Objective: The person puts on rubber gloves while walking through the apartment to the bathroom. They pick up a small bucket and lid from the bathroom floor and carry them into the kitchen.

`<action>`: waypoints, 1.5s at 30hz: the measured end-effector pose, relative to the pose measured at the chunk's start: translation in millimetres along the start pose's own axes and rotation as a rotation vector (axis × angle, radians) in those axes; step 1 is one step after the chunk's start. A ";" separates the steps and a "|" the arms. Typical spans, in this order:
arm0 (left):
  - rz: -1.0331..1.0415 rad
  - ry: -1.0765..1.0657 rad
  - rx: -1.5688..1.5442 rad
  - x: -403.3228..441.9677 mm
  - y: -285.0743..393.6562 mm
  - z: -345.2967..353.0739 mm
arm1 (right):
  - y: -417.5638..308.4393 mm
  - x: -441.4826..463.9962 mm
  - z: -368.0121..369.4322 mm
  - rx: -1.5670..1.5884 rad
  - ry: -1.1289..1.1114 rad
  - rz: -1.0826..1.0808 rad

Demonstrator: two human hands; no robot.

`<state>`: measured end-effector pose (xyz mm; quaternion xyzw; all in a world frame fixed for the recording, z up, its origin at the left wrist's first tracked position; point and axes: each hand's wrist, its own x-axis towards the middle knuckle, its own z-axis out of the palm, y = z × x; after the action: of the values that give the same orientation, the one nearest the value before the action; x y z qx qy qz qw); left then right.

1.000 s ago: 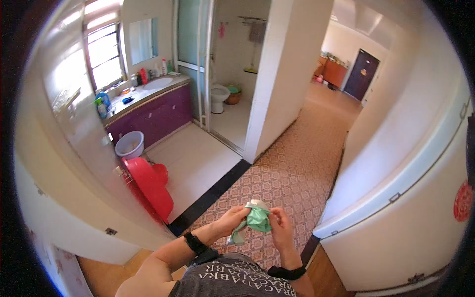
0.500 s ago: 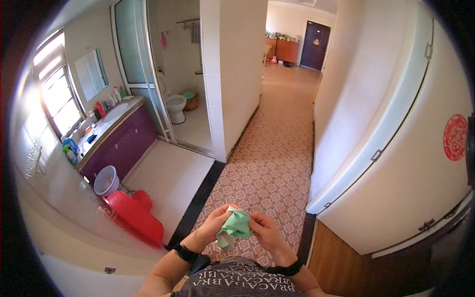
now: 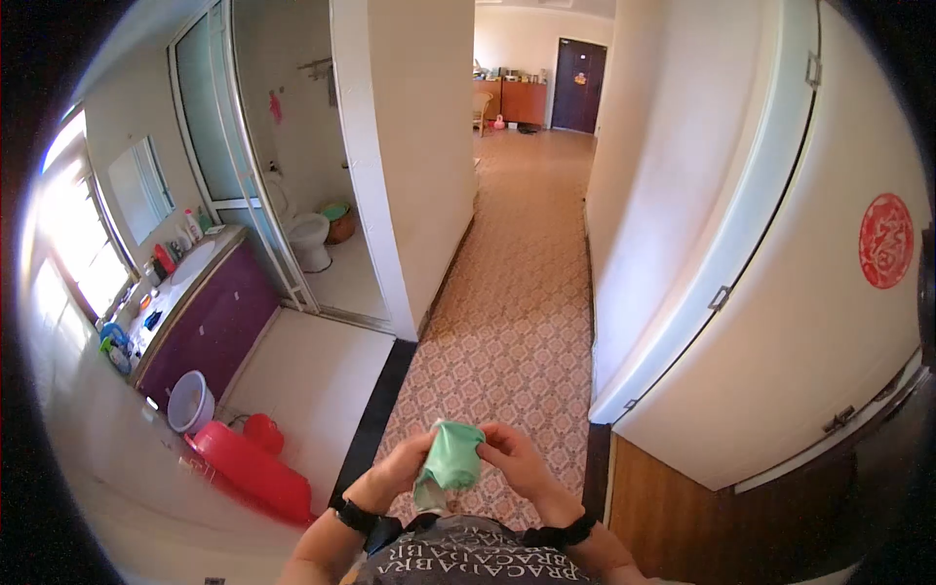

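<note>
Pinkish patterned floor (image 3: pixel 497 380) runs down a hallway below a person's two bare hands. Between the hands, in front of the dark printed shirt (image 3: pixel 458 554), is a crumpled green cloth (image 3: pixel 454 456). It could slip and drop to the floor, since it is limp and seems held only at its edges; its paler end (image 3: pixel 429 495), hanging loose, could twist or bunch. Both forearms reach forward from either side, elbows bent, wrists angled inward. The left hand (image 3: pixel 402 463) closes on one edge, fingertips partly hidden; the right hand (image 3: pixel 519 466) pinches the opposite edge, thumb and forefinger together on the fabric.
</note>
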<state>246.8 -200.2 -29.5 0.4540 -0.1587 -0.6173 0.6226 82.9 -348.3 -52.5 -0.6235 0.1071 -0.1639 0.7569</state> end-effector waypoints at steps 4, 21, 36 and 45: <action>-0.039 -0.252 -0.140 55.8 5.8 -34.9 | 17.2 53.6 -24.5 -0.043 0.021 -0.019; 0.175 -0.027 0.245 368.2 256.7 -131.5 | -92.8 386.7 -143.3 -0.210 0.356 -0.269; 0.333 0.247 0.273 630.3 378.6 -144.5 | -100.8 611.3 -428.0 0.460 0.579 -0.327; 0.456 -0.107 0.172 796.2 450.3 -90.1 | -139.5 750.5 -545.6 0.411 0.242 -0.223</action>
<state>745.7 -972.1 -24.1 0.4245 -0.3417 -0.4683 0.6954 559.8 -1154.1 6.9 -0.4406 0.0919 -0.3378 0.8266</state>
